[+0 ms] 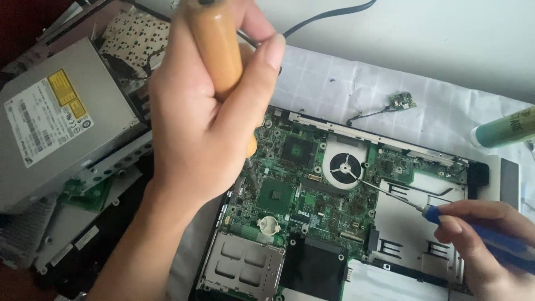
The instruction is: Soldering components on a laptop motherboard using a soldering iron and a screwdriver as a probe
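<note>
My left hand [206, 117] is wrapped around the orange handle of a screwdriver [214, 44], whose metal shaft points down onto the green motherboard [290, 195] of an opened laptop. My right hand [490, 234], at the lower right, holds a blue-handled screwdriver [446, 214]. Its thin shaft reaches left to the round cooling fan [344, 167]. The laptop's base frame [412, 234] surrounds the board.
A grey optical drive [56, 117] and a removed keyboard [134, 39] lie at the left. A small loose circuit board with a wire [401, 101] rests on the white cloth. A green tube [504, 128] lies at the right edge, and a black cable [329, 17] runs along the top.
</note>
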